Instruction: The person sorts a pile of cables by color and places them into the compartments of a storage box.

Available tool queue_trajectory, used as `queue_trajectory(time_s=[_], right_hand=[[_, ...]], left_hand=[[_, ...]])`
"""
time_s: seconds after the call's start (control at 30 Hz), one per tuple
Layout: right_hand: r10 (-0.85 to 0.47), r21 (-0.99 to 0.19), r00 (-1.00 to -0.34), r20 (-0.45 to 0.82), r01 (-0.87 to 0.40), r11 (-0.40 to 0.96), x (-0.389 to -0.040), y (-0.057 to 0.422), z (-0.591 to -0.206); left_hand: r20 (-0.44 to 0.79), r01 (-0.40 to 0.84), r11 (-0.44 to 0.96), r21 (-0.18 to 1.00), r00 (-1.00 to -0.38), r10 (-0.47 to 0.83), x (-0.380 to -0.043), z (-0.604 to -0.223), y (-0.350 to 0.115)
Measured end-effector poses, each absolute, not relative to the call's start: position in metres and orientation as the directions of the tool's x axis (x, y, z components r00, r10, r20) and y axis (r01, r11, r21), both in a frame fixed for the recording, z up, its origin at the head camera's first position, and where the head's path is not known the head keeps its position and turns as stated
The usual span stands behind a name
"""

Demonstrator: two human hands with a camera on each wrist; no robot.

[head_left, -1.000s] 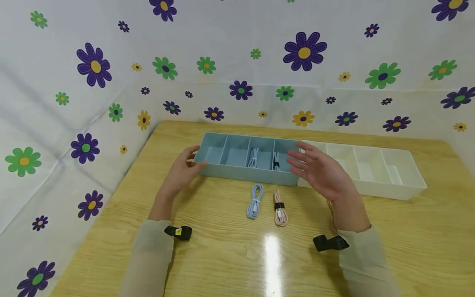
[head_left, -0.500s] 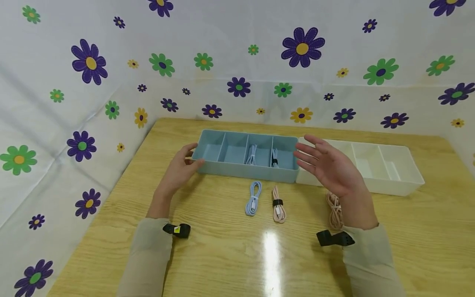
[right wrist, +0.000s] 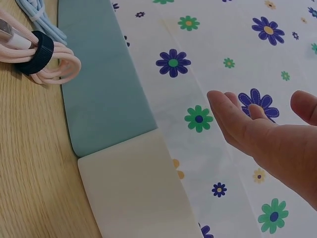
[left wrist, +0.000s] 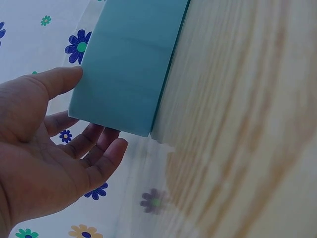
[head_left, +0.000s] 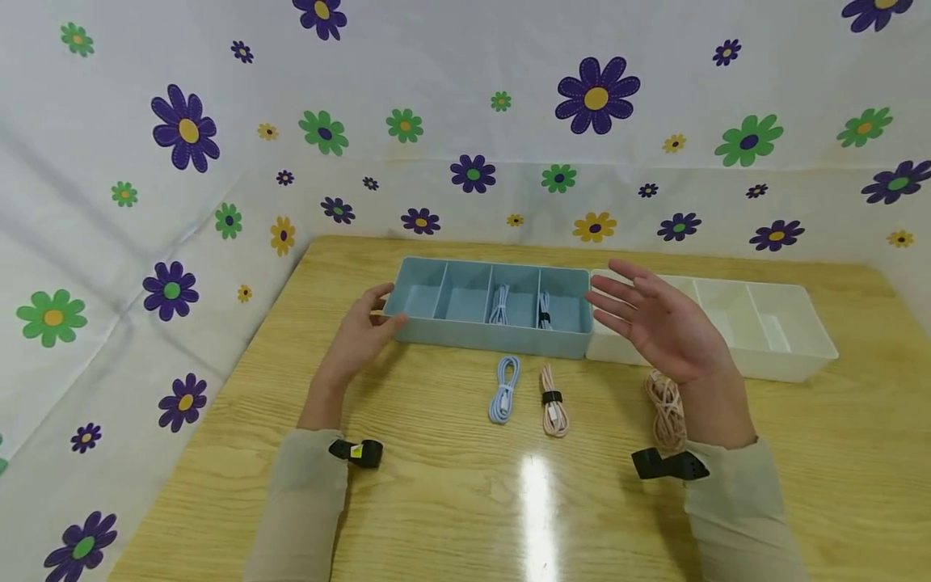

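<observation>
At the left end of the long blue divided box (head_left: 494, 336), my left hand (head_left: 356, 339) rests with its thumb at the front corner and relaxed fingers by the end wall. The left wrist view shows the thumb tip at the edge of the blue box (left wrist: 129, 64). My right hand (head_left: 672, 331) is raised, palm turned inward, fingers extended and holding nothing, overlapping the white divided box (head_left: 771, 365). Inside the blue box lie a light-blue cable (head_left: 499, 305) and a black-strapped cable (head_left: 545, 311), in separate compartments. Its two left compartments hold nothing.
In front of the boxes lie a coiled blue cable (head_left: 503, 392), a pink cable (head_left: 554, 404) with a black strap, and a thicker pinkish bundle (head_left: 665, 412) near my right wrist. The boxes meet end to end. A flowered cloth (head_left: 465, 97) hangs behind the wooden table (head_left: 436, 501).
My right hand has moved right, away from the blue box's right end to the white box, uncovering the thicker pinkish bundle. My left hand stays at the blue box's left end.
</observation>
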State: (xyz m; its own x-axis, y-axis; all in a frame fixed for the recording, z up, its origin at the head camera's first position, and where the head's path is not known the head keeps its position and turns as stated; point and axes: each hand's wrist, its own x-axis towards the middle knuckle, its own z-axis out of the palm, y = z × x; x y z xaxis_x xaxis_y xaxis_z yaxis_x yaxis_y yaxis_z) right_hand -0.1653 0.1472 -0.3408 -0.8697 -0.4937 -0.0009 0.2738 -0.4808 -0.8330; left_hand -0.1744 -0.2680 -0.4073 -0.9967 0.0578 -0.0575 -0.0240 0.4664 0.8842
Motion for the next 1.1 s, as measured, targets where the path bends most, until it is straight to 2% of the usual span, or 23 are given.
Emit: queue_trajectory(time_s=[0.47, 0.8, 1.1], right_hand=[[-0.486, -0.784, -0.873, 0.049, 0.268, -0.56, -0.167, 0.157, -0.343], [-0.47, -0.803, -0.883, 0.01, 0.273, -0.529, -0.167, 0.157, -0.337], [-0.466, -0.822, -0.884, 0.042, 0.235, -0.519, -0.169, 0.152, -0.332]], left_hand=[[-0.057, -0.02, 0.518, 0.855, -0.997, 0.055, -0.176, -0.409, -0.268], [-0.04, 0.002, 0.505, 0.863, -0.997, 0.073, -0.176, -0.406, -0.265], [-0.057, -0.023, 0.5, 0.866, -0.997, 0.053, -0.173, -0.406, -0.268]])
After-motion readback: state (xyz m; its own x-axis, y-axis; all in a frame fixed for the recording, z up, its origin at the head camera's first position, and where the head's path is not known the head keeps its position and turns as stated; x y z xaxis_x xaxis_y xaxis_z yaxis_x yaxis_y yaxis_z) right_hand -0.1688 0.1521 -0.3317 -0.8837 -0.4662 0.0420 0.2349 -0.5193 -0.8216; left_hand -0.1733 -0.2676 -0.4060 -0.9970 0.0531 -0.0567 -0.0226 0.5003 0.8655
